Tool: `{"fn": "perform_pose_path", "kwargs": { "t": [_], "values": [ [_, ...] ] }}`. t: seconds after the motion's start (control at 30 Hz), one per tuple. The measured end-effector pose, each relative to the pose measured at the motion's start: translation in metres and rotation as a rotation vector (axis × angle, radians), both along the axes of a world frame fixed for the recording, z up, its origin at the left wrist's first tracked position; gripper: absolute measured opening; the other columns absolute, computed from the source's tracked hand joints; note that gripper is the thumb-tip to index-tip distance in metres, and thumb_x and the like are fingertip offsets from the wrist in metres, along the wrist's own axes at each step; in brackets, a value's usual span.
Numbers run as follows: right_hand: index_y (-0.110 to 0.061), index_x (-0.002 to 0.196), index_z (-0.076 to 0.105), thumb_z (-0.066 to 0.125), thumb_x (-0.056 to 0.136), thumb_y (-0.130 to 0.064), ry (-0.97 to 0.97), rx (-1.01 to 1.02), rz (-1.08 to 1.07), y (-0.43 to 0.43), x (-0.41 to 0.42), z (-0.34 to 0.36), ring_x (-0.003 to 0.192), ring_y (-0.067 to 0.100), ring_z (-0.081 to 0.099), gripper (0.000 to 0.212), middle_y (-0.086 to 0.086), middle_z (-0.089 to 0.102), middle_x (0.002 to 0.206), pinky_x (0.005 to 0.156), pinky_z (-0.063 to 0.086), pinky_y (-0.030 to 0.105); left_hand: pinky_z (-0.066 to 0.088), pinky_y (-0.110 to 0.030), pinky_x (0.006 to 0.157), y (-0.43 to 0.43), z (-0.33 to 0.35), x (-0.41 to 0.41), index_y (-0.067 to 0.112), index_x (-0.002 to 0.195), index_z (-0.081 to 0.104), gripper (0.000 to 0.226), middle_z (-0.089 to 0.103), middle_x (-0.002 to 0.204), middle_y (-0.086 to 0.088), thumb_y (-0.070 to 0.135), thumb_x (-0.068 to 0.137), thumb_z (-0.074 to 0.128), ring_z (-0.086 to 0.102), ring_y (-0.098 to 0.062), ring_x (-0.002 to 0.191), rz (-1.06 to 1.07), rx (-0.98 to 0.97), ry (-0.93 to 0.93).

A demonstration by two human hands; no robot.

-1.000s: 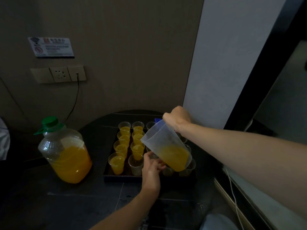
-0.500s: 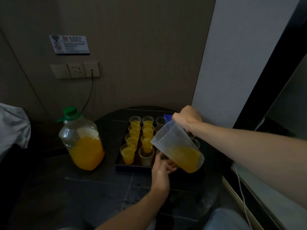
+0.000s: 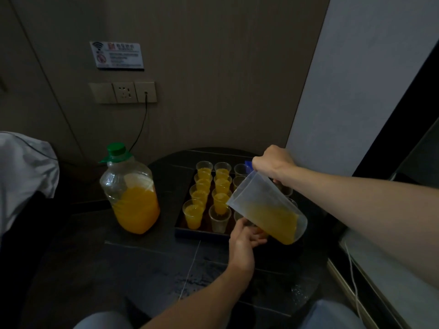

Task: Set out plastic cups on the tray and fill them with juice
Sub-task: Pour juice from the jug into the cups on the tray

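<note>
- While my right hand (image 3: 273, 162) grips the handle of the pitcher (image 3: 266, 210), the pitcher hangs tilted over the near right part of the tray (image 3: 199, 234), lip pointing left. No stream shows at the lip.
- My left hand (image 3: 244, 241) curls thumb and fingers round the near cup (image 3: 239, 216) at the tray's front edge. The pitcher hides most of that cup.
- Pitcher: partly full, juice pooled toward its base. Judged moderately heavy and rigid. The load will shift on tipping, so the handle is the place to hold.
- Cups: thin clear plastic, judged light, easy to crush or tip. Hold low on the wall, lightly.
- The left two columns hold filled cups (image 3: 193, 213), except one empty cup (image 3: 219, 220) in the front row.
- The juice bottle (image 3: 130, 193), green cap on, stands on the table (image 3: 142, 257) left of the tray, not touching it.
</note>
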State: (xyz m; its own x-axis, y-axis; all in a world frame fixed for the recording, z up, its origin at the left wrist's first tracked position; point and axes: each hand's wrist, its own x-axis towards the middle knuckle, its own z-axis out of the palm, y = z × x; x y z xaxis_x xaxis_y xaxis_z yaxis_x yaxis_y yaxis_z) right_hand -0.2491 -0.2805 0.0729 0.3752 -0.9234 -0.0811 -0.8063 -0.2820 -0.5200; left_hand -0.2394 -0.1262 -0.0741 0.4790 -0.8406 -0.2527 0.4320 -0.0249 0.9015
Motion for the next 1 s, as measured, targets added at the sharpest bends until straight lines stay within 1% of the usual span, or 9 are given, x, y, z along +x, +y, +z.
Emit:
{"fn": "perform_pose_path", "kwargs": {
  "t": [0.17, 0.23, 0.33, 0.4, 0.47, 0.53, 0.63, 0.73, 1.0],
  "values": [
    [-0.012, 0.082, 0.060, 0.058, 0.092, -0.028, 0.061, -0.015, 0.021, 0.000, 0.008, 0.000, 0.072, 0.022, 0.057, 0.018, 0.006, 0.059, 0.080, 0.061, 0.045, 0.032, 0.058, -0.043, 0.091, -0.003, -0.006, -0.001, 0.017, 0.119, 0.059, 0.039, 0.068, 0.115, -0.024, 0.000, 0.095, 0.034, 0.070, -0.034, 0.105, -0.008, -0.008, 0.033],
    [-0.013, 0.079, 0.058, 0.058, 0.092, -0.028, 0.073, -0.018, 0.029, 0.000, 0.011, -0.001, 0.072, 0.023, 0.056, 0.019, 0.005, 0.058, 0.080, 0.061, 0.044, 0.032, 0.058, -0.041, 0.090, -0.003, -0.005, -0.001, 0.015, 0.115, 0.060, 0.031, 0.067, 0.116, -0.024, 0.011, 0.089, 0.043, 0.069, -0.035, 0.106, 0.005, -0.025, 0.037],
    [-0.012, 0.082, 0.062, 0.060, 0.092, -0.030, 0.091, -0.037, 0.040, 0.001, 0.014, 0.001, 0.075, 0.023, 0.062, 0.021, 0.005, 0.063, 0.084, 0.062, 0.047, 0.033, 0.058, -0.039, 0.087, -0.006, -0.006, -0.001, 0.011, 0.111, 0.060, 0.043, 0.065, 0.118, -0.025, 0.025, 0.072, 0.049, 0.068, -0.036, 0.106, 0.016, -0.048, 0.040],
    [-0.012, 0.086, 0.064, 0.060, 0.092, -0.030, 0.091, -0.037, 0.048, 0.001, 0.017, 0.002, 0.076, 0.023, 0.062, 0.020, 0.006, 0.064, 0.086, 0.064, 0.047, 0.033, 0.058, -0.037, 0.086, -0.007, -0.008, 0.000, 0.010, 0.113, 0.059, 0.039, 0.065, 0.120, -0.025, 0.023, 0.077, 0.051, 0.069, -0.035, 0.106, 0.011, -0.052, 0.029],
    [-0.012, 0.085, 0.064, 0.060, 0.092, -0.029, 0.087, -0.044, 0.057, 0.001, 0.019, 0.003, 0.074, 0.022, 0.060, 0.019, 0.006, 0.063, 0.084, 0.063, 0.046, 0.033, 0.058, -0.035, 0.086, -0.010, -0.011, 0.003, 0.008, 0.118, 0.058, 0.026, 0.065, 0.120, -0.025, 0.014, 0.093, 0.050, 0.070, -0.033, 0.105, 0.000, -0.067, 0.026],
    [-0.012, 0.085, 0.063, 0.060, 0.092, -0.028, 0.092, -0.053, 0.058, 0.000, 0.021, 0.003, 0.073, 0.022, 0.059, 0.018, 0.006, 0.062, 0.082, 0.062, 0.046, 0.032, 0.058, -0.034, 0.085, -0.011, -0.014, 0.005, 0.006, 0.122, 0.057, 0.025, 0.065, 0.120, -0.025, 0.006, 0.099, 0.045, 0.070, -0.032, 0.105, -0.011, -0.085, 0.027],
    [-0.012, 0.086, 0.063, 0.060, 0.092, -0.029, 0.107, -0.066, 0.053, 0.000, 0.024, 0.003, 0.074, 0.022, 0.060, 0.019, 0.005, 0.062, 0.082, 0.062, 0.046, 0.032, 0.059, -0.033, 0.084, -0.011, -0.013, 0.007, 0.006, 0.124, 0.056, 0.028, 0.066, 0.121, -0.024, 0.005, 0.099, 0.046, 0.070, -0.031, 0.105, -0.024, -0.086, 0.022],
    [-0.012, 0.086, 0.063, 0.060, 0.092, -0.030, 0.118, -0.072, 0.046, 0.000, 0.026, 0.002, 0.076, 0.023, 0.063, 0.019, 0.005, 0.063, 0.083, 0.062, 0.048, 0.032, 0.059, -0.037, 0.088, -0.012, -0.014, 0.006, 0.007, 0.125, 0.056, 0.028, 0.066, 0.121, -0.022, 0.005, 0.099, 0.047, 0.070, -0.031, 0.106, -0.019, -0.076, 0.011],
    [-0.012, 0.085, 0.063, 0.060, 0.093, -0.030, 0.115, -0.046, 0.039, -0.003, 0.025, -0.002, 0.069, 0.020, 0.057, 0.019, 0.004, 0.060, 0.078, 0.058, 0.043, 0.030, 0.059, -0.037, 0.088, -0.013, -0.017, 0.007, 0.008, 0.122, 0.057, 0.026, 0.067, 0.119, -0.023, 0.004, 0.097, 0.048, 0.071, -0.031, 0.104, -0.022, -0.074, 0.017]
  ]
}}
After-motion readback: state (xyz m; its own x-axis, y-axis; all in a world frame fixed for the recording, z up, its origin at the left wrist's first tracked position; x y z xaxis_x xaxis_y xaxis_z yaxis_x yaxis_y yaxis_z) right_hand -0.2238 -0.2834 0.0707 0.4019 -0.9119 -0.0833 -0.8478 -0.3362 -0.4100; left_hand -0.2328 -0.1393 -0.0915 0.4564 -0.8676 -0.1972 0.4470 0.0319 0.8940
